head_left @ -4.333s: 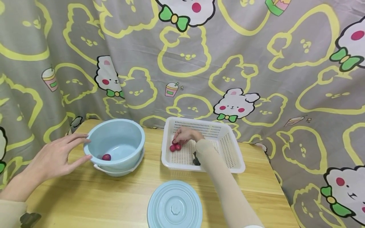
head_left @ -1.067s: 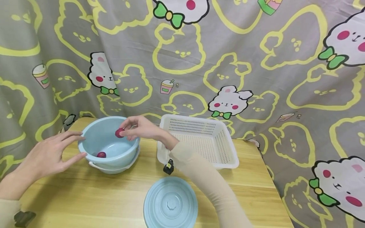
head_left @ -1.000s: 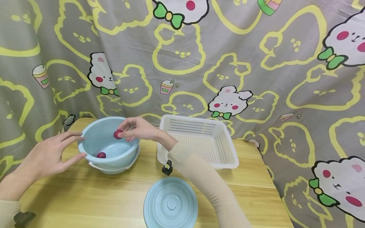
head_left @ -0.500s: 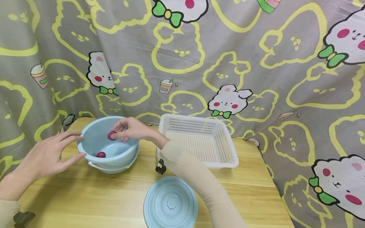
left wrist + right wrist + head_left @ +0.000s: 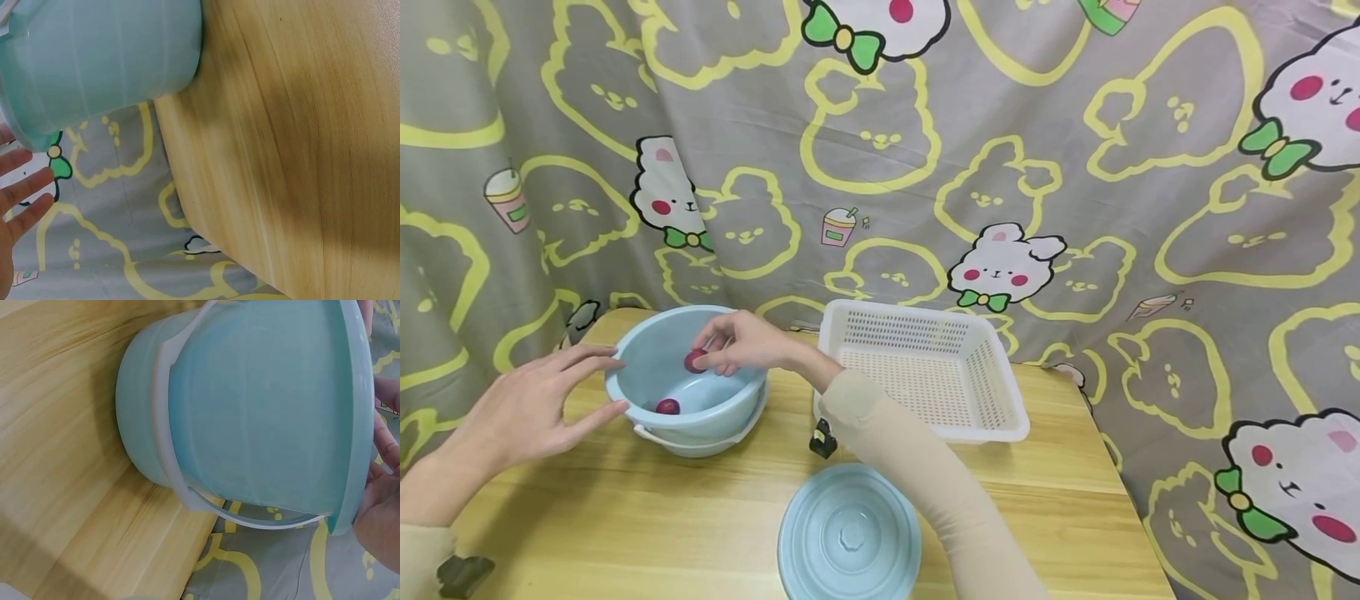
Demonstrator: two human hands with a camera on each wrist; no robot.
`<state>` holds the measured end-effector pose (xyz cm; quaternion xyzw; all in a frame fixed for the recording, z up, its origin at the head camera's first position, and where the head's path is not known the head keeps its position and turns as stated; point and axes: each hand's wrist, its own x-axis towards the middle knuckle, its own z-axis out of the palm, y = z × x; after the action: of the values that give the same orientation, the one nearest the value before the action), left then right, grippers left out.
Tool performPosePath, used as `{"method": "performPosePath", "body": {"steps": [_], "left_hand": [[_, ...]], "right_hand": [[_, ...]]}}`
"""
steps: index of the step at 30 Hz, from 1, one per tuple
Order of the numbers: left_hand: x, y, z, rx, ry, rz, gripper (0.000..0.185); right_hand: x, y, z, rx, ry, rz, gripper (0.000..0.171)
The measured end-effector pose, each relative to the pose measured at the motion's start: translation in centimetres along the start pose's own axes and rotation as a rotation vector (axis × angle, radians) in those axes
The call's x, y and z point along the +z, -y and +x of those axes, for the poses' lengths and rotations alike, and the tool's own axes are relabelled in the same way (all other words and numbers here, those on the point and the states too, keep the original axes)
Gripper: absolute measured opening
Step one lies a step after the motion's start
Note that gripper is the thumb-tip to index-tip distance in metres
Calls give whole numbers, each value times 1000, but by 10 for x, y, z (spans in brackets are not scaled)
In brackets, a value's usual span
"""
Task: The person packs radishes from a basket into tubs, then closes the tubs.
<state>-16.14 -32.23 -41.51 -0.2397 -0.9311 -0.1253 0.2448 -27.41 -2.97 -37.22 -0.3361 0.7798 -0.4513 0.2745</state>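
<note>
At about nine o'clock on the light wooden table (image 5: 625, 517), the person's left hand (image 5: 527, 408) is spread out with straight fingers. The fingertips rest on the outside rim of the round pale blue plastic bowl (image 5: 647, 400). This hand holds nothing; it only touches the bowl.

Inside the bowl, near its bottom at seven o'clock, lies one small dark red round fruit (image 5: 667, 407). It looks like a little plum or a grape.

Next comes the right hand (image 5: 741, 342), which hangs over the bowl's mouth. Its grip is nearly closed: thumb and fingertips pinch a second small red round fruit (image 5: 695, 361) above the inside of the bowl. I think this fruit is light, smooth and a bit slippery. It is likely soft too, so it wants a gentle pinch on its two round sides, not a hard squeeze.

At six o'clock, near the table's front edge, lies a round pale blue plastic lid (image 5: 848, 537), apart from the bowl.

At about two o'clock stands a white plastic basket with small holes (image 5: 1000, 408), just beside the bowl. I see no fruit in it.

Behind everything hangs a grey curtain with yellow bunny shapes (image 5: 1075, 167).
</note>
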Motion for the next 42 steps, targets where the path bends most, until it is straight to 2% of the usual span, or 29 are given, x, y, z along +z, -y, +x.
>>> {"method": "performPosePath", "body": {"steps": [8,17,23,35,42], "left_hand": [[2,0,-1,3,-17,-6,59],[1,-2,-2,-6,-13,-9,59],[2,0,-2,-9,-13,-9,60],[2,-1,-2,-8,-15,-12,59],[2,-1,-2,-26,-6,-11,60]], "right_hand": [[0,-1,-1,-24,13,-17,34],[0,-3,-2,-28,-12,37,32],[0,-5,-2,-33,-20,32,33],[-1,-1,-6,-31,-29,96,26],[-5,2,-16,-63,-34,120,30]]}}
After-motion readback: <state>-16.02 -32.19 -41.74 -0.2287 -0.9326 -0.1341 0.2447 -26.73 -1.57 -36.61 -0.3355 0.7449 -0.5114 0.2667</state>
